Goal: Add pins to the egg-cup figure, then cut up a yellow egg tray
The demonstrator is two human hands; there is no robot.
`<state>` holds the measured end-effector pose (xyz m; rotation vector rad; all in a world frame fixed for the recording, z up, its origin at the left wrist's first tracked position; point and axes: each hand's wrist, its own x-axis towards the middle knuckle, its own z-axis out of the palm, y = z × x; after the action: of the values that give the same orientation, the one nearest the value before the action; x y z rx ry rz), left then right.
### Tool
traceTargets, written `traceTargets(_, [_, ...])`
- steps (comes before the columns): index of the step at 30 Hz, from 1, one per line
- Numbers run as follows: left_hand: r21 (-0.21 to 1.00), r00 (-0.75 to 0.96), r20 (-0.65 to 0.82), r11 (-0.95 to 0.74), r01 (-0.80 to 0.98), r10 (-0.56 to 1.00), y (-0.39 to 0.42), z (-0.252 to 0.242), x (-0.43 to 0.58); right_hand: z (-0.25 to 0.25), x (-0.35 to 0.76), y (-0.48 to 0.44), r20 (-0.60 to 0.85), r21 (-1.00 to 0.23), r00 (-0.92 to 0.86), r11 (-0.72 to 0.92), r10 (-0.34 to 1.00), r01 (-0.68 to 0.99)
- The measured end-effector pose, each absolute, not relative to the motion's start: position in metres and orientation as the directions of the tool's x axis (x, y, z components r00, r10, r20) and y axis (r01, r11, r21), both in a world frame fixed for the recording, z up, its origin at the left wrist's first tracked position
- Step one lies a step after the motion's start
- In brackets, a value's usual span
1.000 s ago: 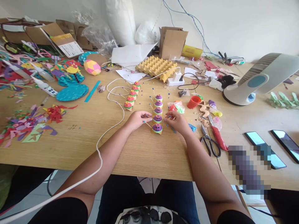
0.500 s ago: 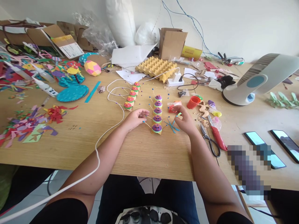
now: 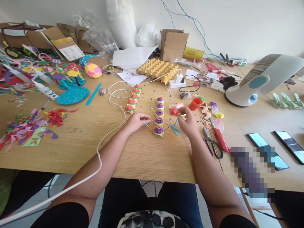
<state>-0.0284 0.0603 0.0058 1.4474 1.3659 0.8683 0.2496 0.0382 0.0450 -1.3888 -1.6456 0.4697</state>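
Observation:
A row of purple-topped cups (image 3: pixel 159 121), with green bands and yellowish bases, stands in front of me. Thin sticks with blue ball tips poke out from both sides of it. My left hand (image 3: pixel 137 123) is at the row's left side, its fingertips closed on the outer end of one stick (image 3: pixel 152 120); that stick's tip is hidden. Right of the row, my right hand (image 3: pixel 188 122) has its thumb and index finger apart beside a red clay packet (image 3: pixel 174 110). Blue strips (image 3: pixel 175 128) lie crossed just below. A similar red-topped row (image 3: pixel 132 101) sits farther left.
A white cable (image 3: pixel 101 158) loops past my left arm. Scissors (image 3: pixel 211 144), a red-handled knife (image 3: pixel 220 137), an orange-red tub (image 3: pixel 196 103) and phones (image 3: pixel 267 151) lie to the right. A fan (image 3: pixel 256 84) stands beyond; paper scraps (image 3: pixel 35 133) cover the left.
My left fingertips have drawn closer together at the stick's end. My right hand has shifted slightly toward the red packet. The whole view has moved a little.

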Motion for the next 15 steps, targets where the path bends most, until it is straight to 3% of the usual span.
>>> traceTargets(15, [0.95, 0.127, -0.06, 0.017, 0.311, 0.99, 0.0597, 0.0068, -0.0212, 0.0367, 0.248, 0.0433, 0.401, -0.753, 0.004, 0.327, 0.916, 0.571])
